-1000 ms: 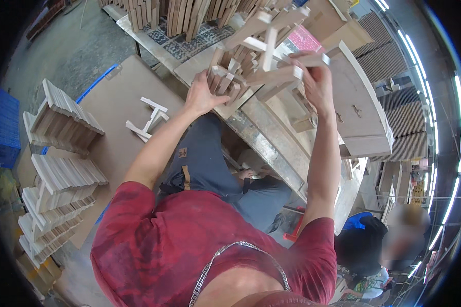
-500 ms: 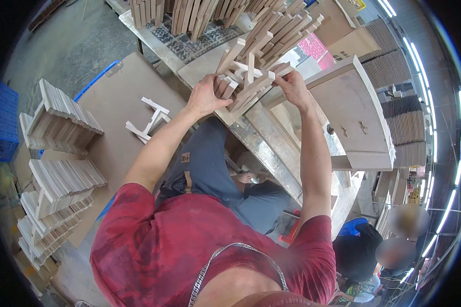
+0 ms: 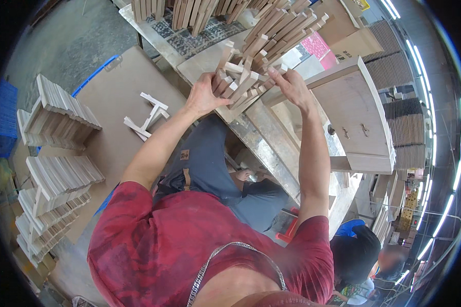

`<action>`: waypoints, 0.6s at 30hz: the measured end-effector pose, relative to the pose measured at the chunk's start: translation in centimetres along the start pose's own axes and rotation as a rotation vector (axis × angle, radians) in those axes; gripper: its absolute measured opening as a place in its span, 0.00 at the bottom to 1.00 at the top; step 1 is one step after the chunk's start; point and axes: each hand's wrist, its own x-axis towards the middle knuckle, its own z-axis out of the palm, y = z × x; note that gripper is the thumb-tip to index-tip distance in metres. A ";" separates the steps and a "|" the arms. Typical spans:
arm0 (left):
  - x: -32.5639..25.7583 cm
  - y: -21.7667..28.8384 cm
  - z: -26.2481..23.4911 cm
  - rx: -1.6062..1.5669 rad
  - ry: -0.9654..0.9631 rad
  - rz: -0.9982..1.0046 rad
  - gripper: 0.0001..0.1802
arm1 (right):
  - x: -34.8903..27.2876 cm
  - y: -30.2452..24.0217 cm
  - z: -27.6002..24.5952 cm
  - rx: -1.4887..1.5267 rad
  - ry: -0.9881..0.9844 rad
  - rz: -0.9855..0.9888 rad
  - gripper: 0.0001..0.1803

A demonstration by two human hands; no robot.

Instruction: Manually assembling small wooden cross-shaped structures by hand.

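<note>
Wooden slat frame (image 3: pixel 243 84) gripped in both hands above the bench edge

Left hand (image 3: pixel 202 94) is clamped on the frame's near end, right hand (image 3: pixel 292 84) pinches its far side; by the look of it the piece is mid-assembly; finished racks (image 3: pixel 56 115) stack on the left, one small frame (image 3: pixel 146 115) lies on the brown board (image 3: pixel 107 82); loose slats (image 3: pixel 281 25) wait beyond; farther off, a pink package (image 3: pixel 320 46) beside brown cardboard boxes (image 3: pixel 356 41).

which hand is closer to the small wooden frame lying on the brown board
Left. The left hand grips the bundle of wooden pieces just right of the small wooden frame; the right hand holds the bundle's far side, further away.
</note>
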 end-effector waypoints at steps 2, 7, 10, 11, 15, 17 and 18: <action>-0.3 -0.3 0.0 -0.042 0.014 0.040 0.56 | 0.1 0.8 1.9 0.205 0.150 -0.104 0.31; -0.8 -0.5 0.0 -0.119 -0.020 0.071 0.58 | -0.6 2.0 2.3 0.297 0.230 -0.099 0.30; -0.8 -0.8 0.2 -0.092 -0.009 0.073 0.56 | -1.0 0.9 -0.4 0.028 0.072 -0.073 0.28; -0.8 -1.2 0.3 -0.084 0.010 0.084 0.55 | -0.7 0.9 -0.4 0.030 0.073 -0.074 0.28; -0.1 -2.0 0.5 -0.110 -0.030 0.096 0.57 | -0.7 0.1 -0.6 -0.004 0.041 -0.079 0.29; -0.2 -2.2 0.6 -0.045 -0.071 0.111 0.57 | -0.8 -1.0 -0.2 -0.080 0.023 -0.051 0.29; -0.4 -2.3 0.7 -0.046 -0.073 0.110 0.57 | -1.0 -1.8 0.4 -0.117 0.044 -0.078 0.30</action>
